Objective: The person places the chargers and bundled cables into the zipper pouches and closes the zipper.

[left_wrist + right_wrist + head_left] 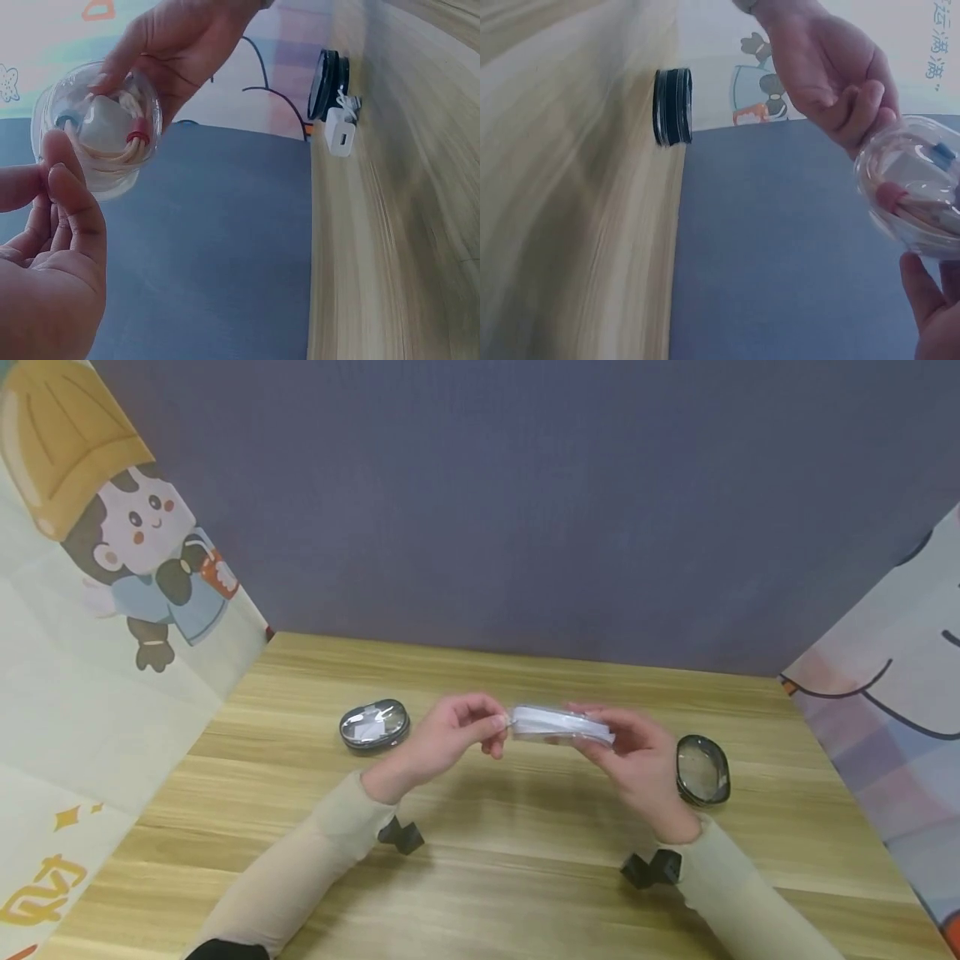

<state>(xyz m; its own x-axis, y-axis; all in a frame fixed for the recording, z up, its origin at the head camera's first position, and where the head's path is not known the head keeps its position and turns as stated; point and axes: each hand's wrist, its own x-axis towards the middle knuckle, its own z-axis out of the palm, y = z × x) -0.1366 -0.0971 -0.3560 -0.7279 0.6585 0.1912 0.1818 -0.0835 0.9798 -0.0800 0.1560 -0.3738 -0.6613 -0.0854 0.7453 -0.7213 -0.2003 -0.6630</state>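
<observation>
A clear round-edged pouch with a white zipper band (558, 723) is held up above the table, tilted so its zipper side shows in the head view. My right hand (633, 764) grips its right end between thumb and fingers. At the other end, the thumb and forefinger of my left hand (453, 735) pinch a small part at the zipper, probably its pull, mostly covered by the fingertips. Through the clear wall in the left wrist view show a pale coiled cable (112, 159), a red tie (138, 136) and a white block (105, 124).
A black-rimmed clear case (372, 725) stands left of my left hand, with something pale inside. Another black-rimmed case (703, 768) lies beside my right wrist. Near it, a white charger plug (340, 135) with a cable sits on the wooden table (510, 893). A dark wall (525, 510) rises behind.
</observation>
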